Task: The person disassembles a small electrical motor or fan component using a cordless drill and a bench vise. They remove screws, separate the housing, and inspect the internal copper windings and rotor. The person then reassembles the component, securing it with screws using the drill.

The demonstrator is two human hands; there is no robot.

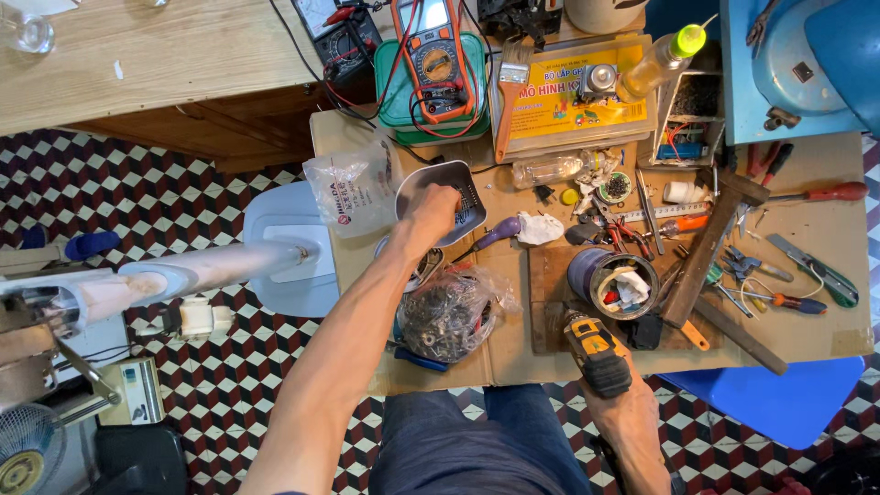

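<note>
Head view, looking straight down at a crowded bench (825, 302) topped with cardboard. The left hand (431, 209) is stretched out and resting in a grey plastic tray (449, 197) near the back. Its fingers are curled down into the tray, but whether they've pinched anything I can't tell, since the hand covers it. The right hand (632, 417) is down at the near edge, wrapped tight around the grip of a yellow and black cordless driver (594, 350), nose pointing away from the body.

Between the two hands sits a clear bag of screws and small metal bits (449, 312), and just right of that a round tin (616, 282) stuffed with odds and ends. Further back are an orange multimeter (438, 55) on a green box, a paintbrush (510, 92), and a clear bottle with a yellow cap (662, 57). Screwdrivers and cutters lie along the right side. A fan stand with its pale blue base (284, 247) lies across the tiled floor on the left.

My read: this is the fetch-a-part stage, driver held ready while the other hand fishes in the tray. A next move would call for a clean pinch on a small piece and a steady driver.
</note>
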